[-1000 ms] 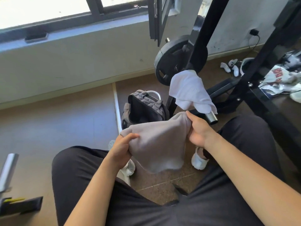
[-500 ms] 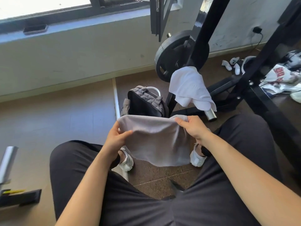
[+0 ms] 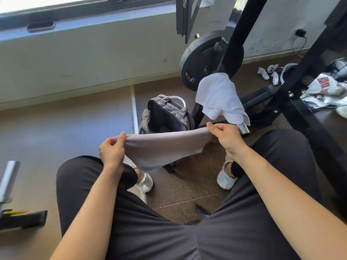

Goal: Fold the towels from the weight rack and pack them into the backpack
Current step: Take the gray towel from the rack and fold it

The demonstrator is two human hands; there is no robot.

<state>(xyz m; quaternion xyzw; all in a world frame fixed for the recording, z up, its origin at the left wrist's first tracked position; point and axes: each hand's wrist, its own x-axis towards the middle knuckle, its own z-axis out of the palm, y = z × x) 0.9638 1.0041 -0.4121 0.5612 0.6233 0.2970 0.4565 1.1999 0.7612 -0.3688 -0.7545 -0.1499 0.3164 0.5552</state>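
A grey towel (image 3: 161, 149) hangs stretched between my two hands above my knees. My left hand (image 3: 112, 152) pinches its left corner and my right hand (image 3: 225, 137) pinches its right corner. Behind it on the floor stands a grey backpack (image 3: 167, 113) with its top unzipped and open. A white towel (image 3: 219, 98) is draped over a chrome peg of the black weight rack (image 3: 242, 34), just right of the backpack.
A black weight plate (image 3: 199, 59) sits on the rack. Clothes and a plush toy (image 3: 272, 70) lie on the floor at the right. A chrome bar (image 3: 9, 177) sticks up at the left edge. My white shoes (image 3: 225, 177) rest on the speckled floor.
My hands have drawn apart and pulled the grey towel from a bunched shape into a wide, taut strip. The towel now sits a little higher, in front of the backpack opening.
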